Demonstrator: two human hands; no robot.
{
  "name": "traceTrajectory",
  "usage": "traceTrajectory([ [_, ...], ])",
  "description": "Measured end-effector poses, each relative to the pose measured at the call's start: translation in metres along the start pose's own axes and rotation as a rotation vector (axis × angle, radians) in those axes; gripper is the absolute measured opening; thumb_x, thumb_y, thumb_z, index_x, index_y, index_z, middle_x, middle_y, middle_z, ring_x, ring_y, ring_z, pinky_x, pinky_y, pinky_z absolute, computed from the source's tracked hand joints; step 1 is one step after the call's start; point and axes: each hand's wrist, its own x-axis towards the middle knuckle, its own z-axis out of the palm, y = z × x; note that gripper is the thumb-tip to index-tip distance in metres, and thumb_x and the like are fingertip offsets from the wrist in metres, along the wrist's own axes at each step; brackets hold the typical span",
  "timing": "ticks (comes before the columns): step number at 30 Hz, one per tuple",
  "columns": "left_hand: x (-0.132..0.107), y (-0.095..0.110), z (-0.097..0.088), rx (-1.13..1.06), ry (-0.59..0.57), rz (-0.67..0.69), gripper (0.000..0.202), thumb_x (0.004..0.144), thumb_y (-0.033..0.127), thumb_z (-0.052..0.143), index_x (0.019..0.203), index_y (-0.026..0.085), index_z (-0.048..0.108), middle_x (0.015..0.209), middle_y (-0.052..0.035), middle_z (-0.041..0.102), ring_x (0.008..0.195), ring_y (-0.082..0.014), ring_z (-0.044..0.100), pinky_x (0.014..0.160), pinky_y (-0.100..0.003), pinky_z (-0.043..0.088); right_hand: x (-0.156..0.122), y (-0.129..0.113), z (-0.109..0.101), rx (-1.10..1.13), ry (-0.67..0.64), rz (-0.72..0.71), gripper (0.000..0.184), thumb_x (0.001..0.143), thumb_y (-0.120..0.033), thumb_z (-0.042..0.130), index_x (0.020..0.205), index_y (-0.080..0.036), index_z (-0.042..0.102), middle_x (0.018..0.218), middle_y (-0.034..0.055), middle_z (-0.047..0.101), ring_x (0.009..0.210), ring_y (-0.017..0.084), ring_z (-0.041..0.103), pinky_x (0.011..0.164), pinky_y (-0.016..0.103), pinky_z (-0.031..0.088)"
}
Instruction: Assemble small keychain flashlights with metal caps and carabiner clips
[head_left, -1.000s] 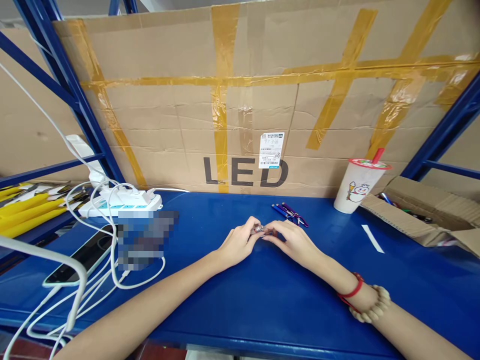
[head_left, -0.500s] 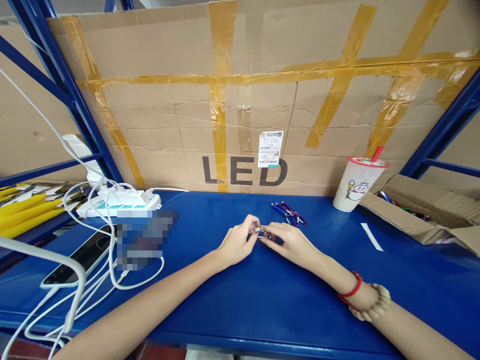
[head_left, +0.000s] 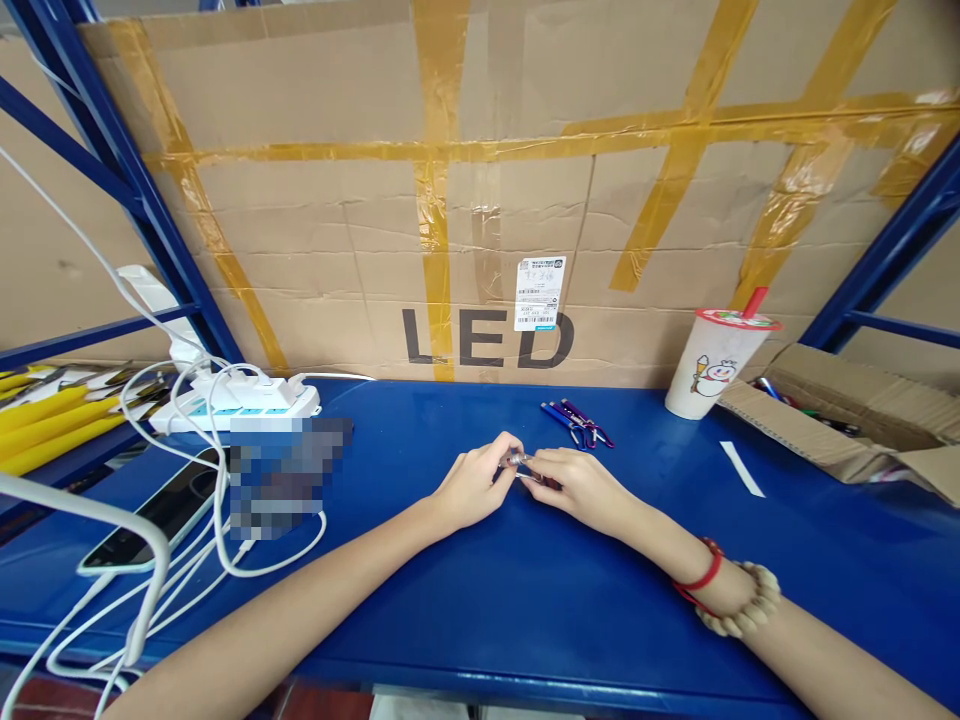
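Observation:
My left hand (head_left: 474, 488) is closed, its thumb and forefinger pinching a small silvery metal piece (head_left: 516, 459). My right hand (head_left: 583, 486) is closed around the other side of the same small item, where a bit of dark red shows beneath the fingers. The fingers cover most of it, so I cannot make out its exact kind. Both hands are over the middle of the blue table (head_left: 450, 610), fingertips almost meeting. Just beyond my right hand lie several blue and purple carabiner keychains (head_left: 576, 424).
At the left are a white power strip (head_left: 240, 408), tangled white cables and a phone (head_left: 154, 520). A lidded drink cup (head_left: 712, 365) with a red straw stands back right, near an open cardboard box (head_left: 832, 420) and a white strip (head_left: 742, 470). A large taped carton (head_left: 315, 250) closes the back.
My fingers have shifted slightly on the small metal piece, and less of its right side shows between them. The whole view has moved a little; things on the table stay in place.

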Motion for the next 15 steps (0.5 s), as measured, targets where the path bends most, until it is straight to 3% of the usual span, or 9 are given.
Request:
traceTrajectory([
  [9,0.0001,-0.0006,0.0009,0.025,-0.019,0.013,0.011,0.087,0.019,0.036,0.095,0.022,0.043,0.084,0.0012,0.059,0.072,-0.0136,0.058,0.063,-0.023,0.041,-0.0004,-0.0024,-0.0018,0.085,0.040,0.032,0.028,0.091,-0.026,0.037,0.078,-0.015,0.060,0.064,0.0028,0.052,0.058,0.012,0.046,0.056,0.023,0.036],
  [15,0.0007,0.0006,0.0011,-0.042,0.041,-0.029,0.011,0.089,0.025,0.035,0.099,0.022,0.038,0.090,-0.0011,0.059,0.078,-0.0144,0.059,0.066,-0.025,0.044,0.0002,-0.0002,-0.0031,0.117,0.133,0.102,0.026,0.091,-0.027,0.038,0.083,-0.015,0.059,0.064,0.0026,0.051,0.060,0.013,0.047,0.056,0.024,0.037],
])
